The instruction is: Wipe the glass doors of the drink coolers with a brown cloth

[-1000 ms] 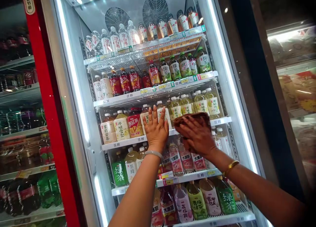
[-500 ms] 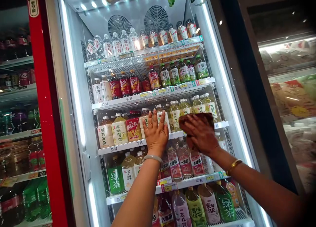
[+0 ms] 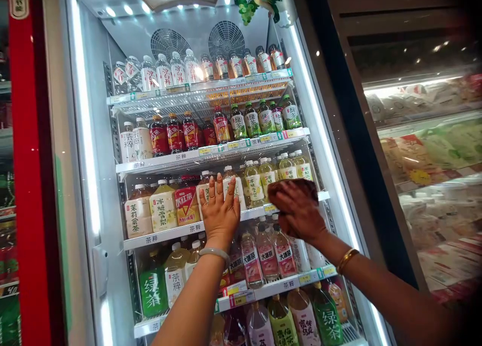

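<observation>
My left hand lies flat with fingers spread against the glass door of a lit drinks fridge, a pale bangle round its wrist. To its right, my right hand presses a dark brown cloth to the same glass; the fingers lie over the cloth and are partly blurred. A gold bracelet circles that wrist. Behind the glass, shelves carry rows of bottled drinks, among them red tea bottles, yellow-labelled bottles and green tea bottles.
A red-framed fridge stands at the left. The fridge door's handle is on its left side. At the right, past a dark frame, another case holds bagged goods. A bird-and-grapes decoration hangs at the top.
The view has shifted, so the fridge sits further left and more of the right-hand case shows. Both hands keep nearly the same places on the glass, the right still on the cloth.
</observation>
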`<state>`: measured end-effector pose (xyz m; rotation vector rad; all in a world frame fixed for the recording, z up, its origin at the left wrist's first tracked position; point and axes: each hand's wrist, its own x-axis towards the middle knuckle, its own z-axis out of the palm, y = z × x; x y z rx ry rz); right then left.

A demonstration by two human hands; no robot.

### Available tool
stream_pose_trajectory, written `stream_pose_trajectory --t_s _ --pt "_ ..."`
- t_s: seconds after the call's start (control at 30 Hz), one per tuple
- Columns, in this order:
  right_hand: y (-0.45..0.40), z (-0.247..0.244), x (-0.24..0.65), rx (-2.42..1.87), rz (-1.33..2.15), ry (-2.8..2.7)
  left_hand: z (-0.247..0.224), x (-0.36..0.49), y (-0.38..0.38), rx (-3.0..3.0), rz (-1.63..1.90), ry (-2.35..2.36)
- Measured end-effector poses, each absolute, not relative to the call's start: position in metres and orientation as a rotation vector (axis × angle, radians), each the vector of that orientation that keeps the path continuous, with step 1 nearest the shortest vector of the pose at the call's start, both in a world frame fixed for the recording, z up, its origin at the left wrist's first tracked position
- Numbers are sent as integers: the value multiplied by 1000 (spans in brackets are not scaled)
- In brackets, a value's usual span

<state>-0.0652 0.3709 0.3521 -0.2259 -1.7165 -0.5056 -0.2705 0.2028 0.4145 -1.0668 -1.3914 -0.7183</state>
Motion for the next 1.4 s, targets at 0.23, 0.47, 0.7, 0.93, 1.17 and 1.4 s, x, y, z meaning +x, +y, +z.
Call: stream_pose_trajectory --t_s 0.23,0.47,0.7,0.93,1.17,1.4 --pt "366 446 -85 -338 -371 -1562 414 -270 203 -1046 -703 -1390" --pt "366 343 -62 -52 -628 -1814 414 -268 202 -1044 -693 -1421" --pt "348 415 -101 -306 -353 -1619 414 -267 204 -1053 -715 -1431" --pt "310 355 -130 -51 -499 -1764 413 -265 200 -1062 -682 -1474" --pt "310 414 -143 -310 -271 -1586 413 -267 200 -1064 -673 -1451" --pt "300 362 -144 -90 -463 -1745 404 -278 195 -1102 -649 -1411"
